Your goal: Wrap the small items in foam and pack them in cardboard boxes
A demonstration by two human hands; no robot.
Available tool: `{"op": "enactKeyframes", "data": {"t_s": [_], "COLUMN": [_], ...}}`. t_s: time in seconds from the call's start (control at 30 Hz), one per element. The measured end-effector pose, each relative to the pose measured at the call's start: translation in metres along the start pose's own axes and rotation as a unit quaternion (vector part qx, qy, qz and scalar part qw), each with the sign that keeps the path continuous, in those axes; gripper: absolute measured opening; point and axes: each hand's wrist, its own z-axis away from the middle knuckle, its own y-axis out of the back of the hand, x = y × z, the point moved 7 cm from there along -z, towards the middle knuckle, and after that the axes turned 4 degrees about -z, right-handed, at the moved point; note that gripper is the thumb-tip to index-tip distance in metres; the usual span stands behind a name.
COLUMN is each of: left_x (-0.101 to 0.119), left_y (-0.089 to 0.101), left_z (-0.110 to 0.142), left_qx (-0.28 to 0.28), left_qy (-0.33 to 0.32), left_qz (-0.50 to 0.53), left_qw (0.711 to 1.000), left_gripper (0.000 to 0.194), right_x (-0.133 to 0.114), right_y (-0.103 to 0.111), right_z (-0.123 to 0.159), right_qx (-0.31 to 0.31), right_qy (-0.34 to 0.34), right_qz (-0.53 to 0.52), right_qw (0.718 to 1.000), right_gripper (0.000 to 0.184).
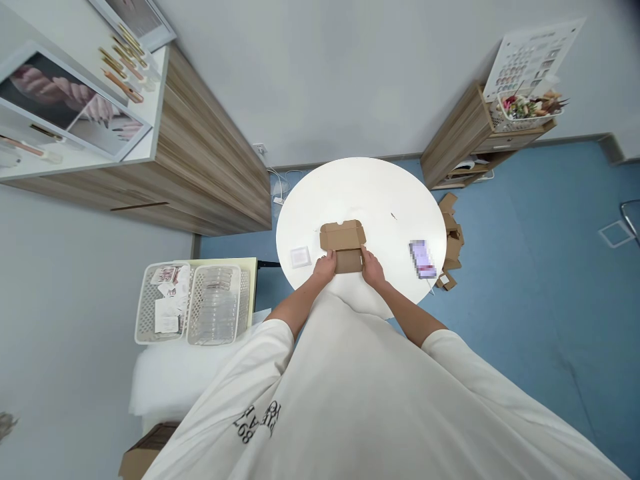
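A small brown cardboard box (343,237) lies on the round white table, its flapped lid folded back towards the wall. Its near part sits between my two hands. My left hand (325,265) grips the left side near the fold, and my right hand (372,268) grips the right side at about the same height. The fingertips are partly hidden by the cardboard. To the left of my left hand lies a small white square item (301,257). A phone-like item with a blurred purple screen (423,259) rests to the right of my right hand.
The round white table (350,180) stands near the wall. Flattened cardboard boxes (453,247) lie on the floor at its right. Two white baskets (214,340) stand at the left, one holding clear plastic cases. Wooden cabinets (210,147) flank the table. A small dark object (393,216) lies on the tabletop.
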Motion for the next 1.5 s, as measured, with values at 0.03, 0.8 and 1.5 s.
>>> {"op": "enactKeyframes", "data": {"t_s": [0.03, 0.8, 1.5], "left_x": [0.0, 0.0, -0.002], "left_y": [0.0, -0.007, -0.003], "left_z": [0.0, -0.006, 0.001], "left_qx": [-0.001, 0.023, 0.025], "left_qy": [-0.002, 0.0, -0.005], "left_qz": [0.001, 0.041, 0.067], "left_qw": [1.0, 0.999, 0.997], "left_gripper": [0.088, 0.092, 0.085], "right_x": [-0.003, -0.015, -0.035], "right_y": [0.0, -0.019, -0.019], "right_z": [0.0, 0.009, -0.007], "right_qx": [-0.001, -0.14, -0.116], "right_qy": [0.005, 0.003, 0.001], "right_qz": [-0.001, 0.191, 0.202], "right_qw": [1.0, 0.972, 0.972], "right_gripper": [0.092, 0.04, 0.091]}}
